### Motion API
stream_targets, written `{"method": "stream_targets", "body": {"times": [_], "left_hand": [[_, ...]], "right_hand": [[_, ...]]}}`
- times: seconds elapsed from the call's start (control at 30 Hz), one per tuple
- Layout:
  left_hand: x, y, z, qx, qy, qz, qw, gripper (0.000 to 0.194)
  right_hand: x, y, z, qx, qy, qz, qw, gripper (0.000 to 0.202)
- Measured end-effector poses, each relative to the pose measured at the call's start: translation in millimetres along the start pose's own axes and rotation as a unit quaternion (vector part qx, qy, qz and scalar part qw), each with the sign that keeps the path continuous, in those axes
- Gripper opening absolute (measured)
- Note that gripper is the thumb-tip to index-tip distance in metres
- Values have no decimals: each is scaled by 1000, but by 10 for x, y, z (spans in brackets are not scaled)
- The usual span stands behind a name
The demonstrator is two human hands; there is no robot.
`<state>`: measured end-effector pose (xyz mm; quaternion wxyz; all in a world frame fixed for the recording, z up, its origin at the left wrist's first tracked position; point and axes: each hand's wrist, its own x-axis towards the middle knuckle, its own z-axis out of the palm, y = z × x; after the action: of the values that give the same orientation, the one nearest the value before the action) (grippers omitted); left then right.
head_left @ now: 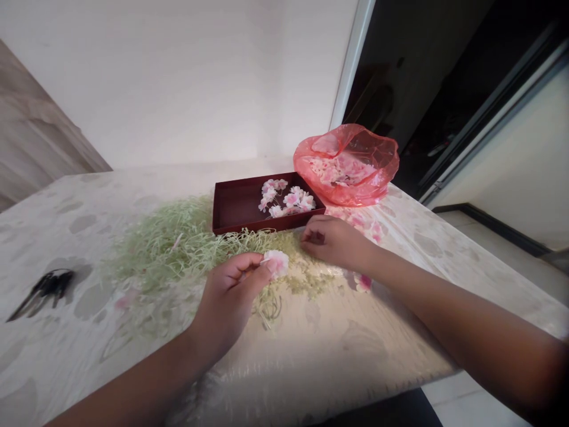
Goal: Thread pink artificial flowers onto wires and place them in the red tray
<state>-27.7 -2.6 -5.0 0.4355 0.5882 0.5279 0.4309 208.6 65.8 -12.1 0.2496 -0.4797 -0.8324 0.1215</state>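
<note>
My left hand pinches a pale pink artificial flower between thumb and fingers, above the table's near part. My right hand is curled closed just off the near right corner of the dark red box; what it holds, if anything, is hidden. Several pink and white flowers lie in the right part of the box, while its left part shows bare bottom. Light green shredded filler is heaped left of the box and spreads in front of it, under both hands.
A red translucent plastic bag full of pink flowers stands behind the box's right side. More loose flowers lie near my right forearm. Keys rest at the left on the patterned tablecloth. A white wall rises behind.
</note>
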Motion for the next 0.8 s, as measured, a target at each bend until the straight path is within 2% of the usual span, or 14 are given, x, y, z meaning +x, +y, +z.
{"method": "stream_targets", "body": {"times": [0.3,0.43,0.67,0.8], "left_hand": [[34,20,-6,1,7,-7,1000,23],[41,15,-4,-2,6,-12,1000,25],[36,-16,1,-1,1,-17,1000,27],[40,-9,-7,-5,-4,-27,1000,28]], "right_hand": [[-32,-121,-62,105,44,113,987,3],[-51,-104,-14,166,58,102,979,2],[-35,-33,84,211,63,56,974,29],[-37,-68,74,232,64,55,969,22]]}}
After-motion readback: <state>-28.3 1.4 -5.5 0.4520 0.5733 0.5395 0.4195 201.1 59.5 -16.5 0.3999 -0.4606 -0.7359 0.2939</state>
